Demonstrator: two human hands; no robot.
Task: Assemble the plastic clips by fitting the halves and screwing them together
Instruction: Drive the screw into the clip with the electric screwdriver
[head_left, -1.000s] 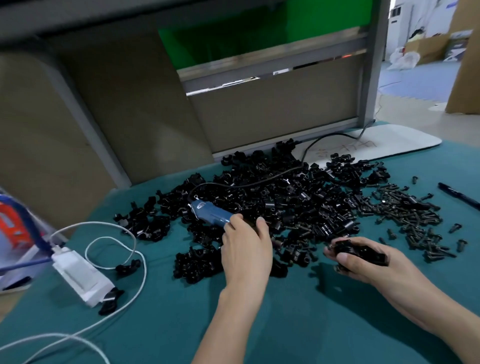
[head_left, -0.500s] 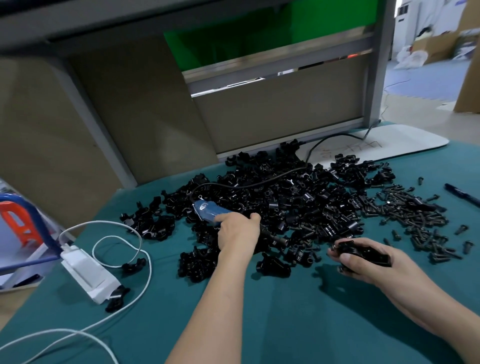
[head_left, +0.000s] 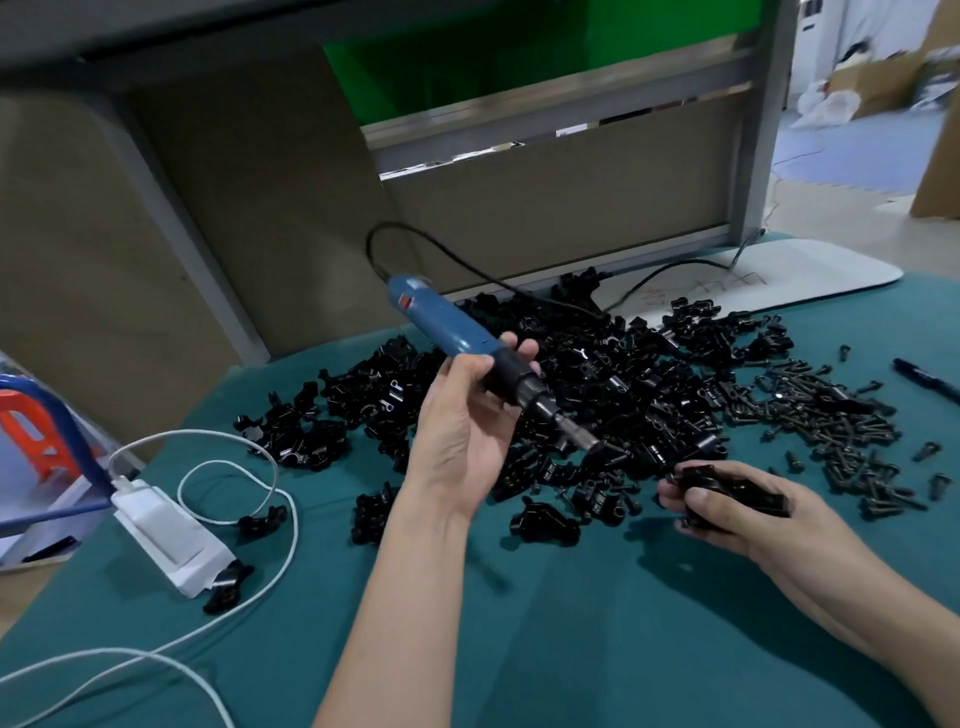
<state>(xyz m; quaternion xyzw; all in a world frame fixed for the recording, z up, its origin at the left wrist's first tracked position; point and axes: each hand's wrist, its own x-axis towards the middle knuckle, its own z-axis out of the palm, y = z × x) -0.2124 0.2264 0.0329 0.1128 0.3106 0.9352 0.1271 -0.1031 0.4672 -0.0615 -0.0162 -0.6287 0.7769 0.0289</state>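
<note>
Now in hand: the screwing step, as I read it. You have fitted halves in one grip and the driver in the other, with the bit not yet on a screw.
Next move: seat the bit square in the screw head and brace the clip against twist.
Tabletop (head_left: 571, 649): matte teal cloth beneath both grips.
Right grip (head_left: 727, 506): your fingers are curled round a black clip (head_left: 732, 488) of glossy, angular moulded plastic. I cannot tell whether a screw sits in it.
Left grip (head_left: 462, 421): wrapped round the electric screwdriver (head_left: 447, 327). It has a smooth blue barrel and black collar, and its steel bit slants toward the clip, just short of it.
Clip pile (head_left: 623, 374): beyond both grips, loose hooked black halves.
Screws (head_left: 831, 415): beyond your right grip, small and dark.
</note>
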